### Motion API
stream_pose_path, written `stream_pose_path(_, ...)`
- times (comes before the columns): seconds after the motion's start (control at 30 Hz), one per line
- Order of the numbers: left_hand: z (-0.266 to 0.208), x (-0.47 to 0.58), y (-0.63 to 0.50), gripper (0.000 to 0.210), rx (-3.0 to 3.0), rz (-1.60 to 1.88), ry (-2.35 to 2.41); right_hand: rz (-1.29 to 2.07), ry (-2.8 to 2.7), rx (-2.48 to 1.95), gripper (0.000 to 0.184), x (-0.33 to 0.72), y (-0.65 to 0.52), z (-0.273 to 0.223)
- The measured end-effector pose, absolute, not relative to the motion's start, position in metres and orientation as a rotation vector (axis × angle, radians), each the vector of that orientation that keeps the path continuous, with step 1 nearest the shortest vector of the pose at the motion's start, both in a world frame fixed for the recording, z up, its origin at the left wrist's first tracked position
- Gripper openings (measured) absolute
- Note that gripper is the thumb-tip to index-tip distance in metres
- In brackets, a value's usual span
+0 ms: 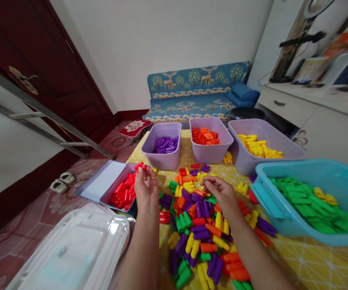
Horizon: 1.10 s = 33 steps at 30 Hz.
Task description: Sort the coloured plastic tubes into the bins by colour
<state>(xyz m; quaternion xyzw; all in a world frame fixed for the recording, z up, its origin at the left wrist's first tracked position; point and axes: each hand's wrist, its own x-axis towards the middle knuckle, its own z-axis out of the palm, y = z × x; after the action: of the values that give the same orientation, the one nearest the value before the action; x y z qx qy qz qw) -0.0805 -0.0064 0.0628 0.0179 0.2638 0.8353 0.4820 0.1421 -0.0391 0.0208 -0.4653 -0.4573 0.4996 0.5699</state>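
Observation:
My left hand (147,186) is raised at the inner edge of the box of red pieces (123,192). Its thumb and fingers close on red plastic pieces (139,165), short and tube-like. Over the far part of a mixed pile, my right hand (223,194) reaches in with fingers stretched out and somewhat bent. Small yellow pieces (188,187) lie just beside its fingertips, and I see nothing held in it. Purple pieces (203,209), orange pieces (214,230) and green pieces (183,221) are spread between my forearms.
Along the table's far side stand lilac tubs with purple (176,159), orange (211,154) and yellow pieces (246,161). A turquoise tub (282,235) at right holds green pieces and a few yellow ones. A clear lid (71,249) lies at left. Behind is a blue sofa (188,105).

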Motion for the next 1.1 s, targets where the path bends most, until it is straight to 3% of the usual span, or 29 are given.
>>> stream_pose_path(0.33,0.064,-0.108,-0.01,0.035,0.12,1.933,0.177,1.149,-1.071,-1.106,0.03,0.141,-0.041,0.026)
stream_pose_path(0.5,0.061,-0.084,-0.011,0.028,0.485,1.676,0.593,1.01,-1.257,-1.224,0.026,0.144,-0.037,0.021)
stream_pose_path(0.67,0.044,-0.061,-0.011,0.034,1.317,1.177,1.214,0.667,-1.777,-1.516,0.027,0.152,-0.038,0.025)
stream_pose_path(0.83,0.038,-0.046,-0.019,0.036,1.847,0.779,1.233,0.603,-1.992,-1.524,0.033,0.147,-0.04,0.022)
stream_pose_path(1.1,0.029,-0.04,-0.019,0.039,1.989,0.707,1.246,0.66,-1.663,-1.465,0.024,0.144,-0.036,0.016)
